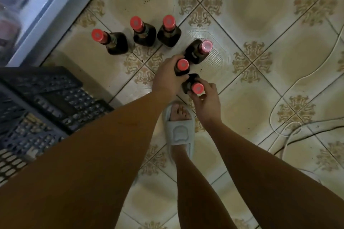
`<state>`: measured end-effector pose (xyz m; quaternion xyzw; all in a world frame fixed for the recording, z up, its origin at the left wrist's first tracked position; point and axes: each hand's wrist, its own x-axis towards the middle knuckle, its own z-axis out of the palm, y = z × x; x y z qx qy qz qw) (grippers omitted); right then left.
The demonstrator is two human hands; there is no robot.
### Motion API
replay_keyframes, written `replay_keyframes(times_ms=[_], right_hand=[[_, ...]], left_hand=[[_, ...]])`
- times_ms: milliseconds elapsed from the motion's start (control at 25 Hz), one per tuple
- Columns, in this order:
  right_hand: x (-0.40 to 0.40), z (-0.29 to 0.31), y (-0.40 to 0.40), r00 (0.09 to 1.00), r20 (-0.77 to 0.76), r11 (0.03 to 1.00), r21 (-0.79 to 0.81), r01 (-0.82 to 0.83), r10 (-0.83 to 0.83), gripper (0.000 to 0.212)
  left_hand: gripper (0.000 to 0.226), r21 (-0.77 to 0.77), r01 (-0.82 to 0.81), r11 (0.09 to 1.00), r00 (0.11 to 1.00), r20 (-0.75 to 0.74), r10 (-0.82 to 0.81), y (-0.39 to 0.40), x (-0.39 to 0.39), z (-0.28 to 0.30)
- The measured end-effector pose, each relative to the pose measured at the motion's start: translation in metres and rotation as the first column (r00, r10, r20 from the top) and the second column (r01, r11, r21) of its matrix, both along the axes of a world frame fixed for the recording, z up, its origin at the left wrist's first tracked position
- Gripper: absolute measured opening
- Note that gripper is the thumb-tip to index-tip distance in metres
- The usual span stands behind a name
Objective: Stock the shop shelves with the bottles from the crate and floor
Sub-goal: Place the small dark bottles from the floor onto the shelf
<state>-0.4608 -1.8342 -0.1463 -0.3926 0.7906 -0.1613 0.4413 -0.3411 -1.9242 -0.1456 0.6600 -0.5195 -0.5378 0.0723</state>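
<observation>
1. The floor (260,5) is glossy cream tile laid diagonally, with brown ornamental motifs at the tile corners and a few dark specks. A white cable (290,83) loops across it on the right.
2. At the upper left runs the pale frame of a glass-fronted cabinet (55,5); its contents are too blurred to tell.
3. A dark perforated plastic crate (46,102) sits at the left edge, beside the left forearm.
4. A foot in a light slide sandal (179,132) stands on the tiles below the hands.
5. The left hand (167,78) is closed around the neck of a dark bottle (182,67) with a red cap, fingers wrapped from the left, the cap showing above them.
6. The right hand (204,102) pinches the neck of a second bottle (195,86) just under its red cap, fingers curled on it from the near side.
7. The two held bottles are just beside each other; whether their bases rest on the floor cannot be told.
8. A fourth bottle (200,51) stands right beside the left hand's one, just beyond it.
9. Three more bottles stand upright farther away in a loose row: one at left (111,42), one in the middle (143,31), one at right (169,30), the last two nearly touching.
</observation>
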Motion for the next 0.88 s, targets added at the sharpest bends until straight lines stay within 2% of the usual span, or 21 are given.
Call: replay_keyframes(times_ms=[240, 360, 440, 560, 680, 880], right_hand=[[-0.003, 0.0, -0.005, 0.996, -0.035, 0.996, -0.037, -0.079, 0.077, 0.041], [-0.002, 0.007, -0.014, 0.997, -0.016, 0.995, -0.065, -0.076, 0.075, 0.038], [-0.003, 0.017, -0.019, 0.989, -0.038, 0.985, -0.089, -0.146, 0.143, 0.034], [-0.005, 0.041, -0.03, 0.968, -0.062, 0.961, -0.117, -0.251, 0.245, 0.032], [0.002, 0.082, -0.046, 0.961, 0.006, 0.952, -0.142, -0.272, 0.276, 0.03], [0.03, 0.159, -0.08, 0.941, 0.105, 0.939, -0.163, -0.303, 0.322, 0.031]], left_hand=[[0.04, -0.017, 0.123, 0.992, 0.992, 0.021, -0.122, -0.019, 0.004, -0.005], [0.036, 0.018, -0.015, 1.0, 1.0, -0.016, 0.015, -0.02, 0.012, 0.001], [0.031, 0.023, -0.055, 0.998, 0.998, -0.037, 0.056, -0.021, 0.021, 0.011], [0.028, 0.049, -0.054, 0.997, 0.993, -0.102, 0.058, -0.026, 0.043, 0.037], [0.023, 0.053, -0.07, 0.996, 0.982, -0.172, 0.078, -0.035, 0.075, 0.076], [0.02, -0.084, -0.113, 0.99, 0.979, -0.179, 0.097, -0.055, 0.135, 0.146]])
